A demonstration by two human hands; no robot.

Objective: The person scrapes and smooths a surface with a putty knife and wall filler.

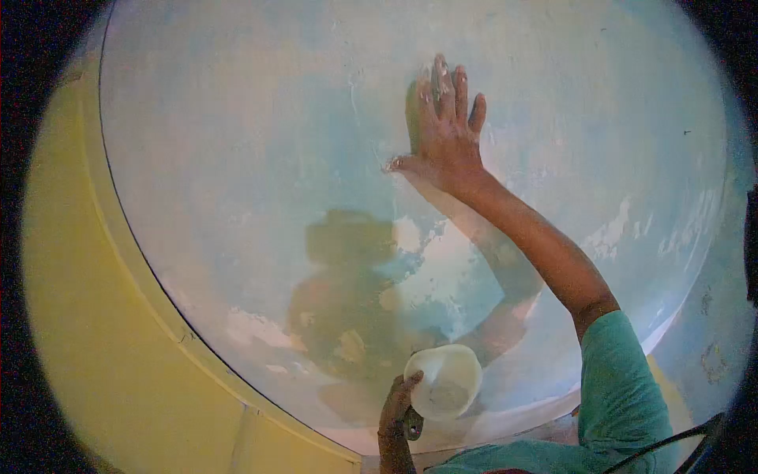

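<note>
My right hand (448,146) lies flat with its fingers spread on a broad, pale blue-white glossy surface (260,142). Whitish wet smears coat its fingertips and thumb. Low in the view, my left hand (397,404) grips a white bowl (448,383) by its left side, the thumb over the rim. A little pale material shows at the bottom of the bowl. Beneath the bowl, beside the same hand, pokes out a dark handle end (413,426) with a hole in it; the rest of that tool is hidden.
A yellow wall or panel (118,347) curves along the left, meeting the pale surface at a dark edge. Shiny wet-looking patches (446,257) and my shadow fall on the surface. A dark strap or cable (687,434) crosses the lower right by my green sleeve (624,387).
</note>
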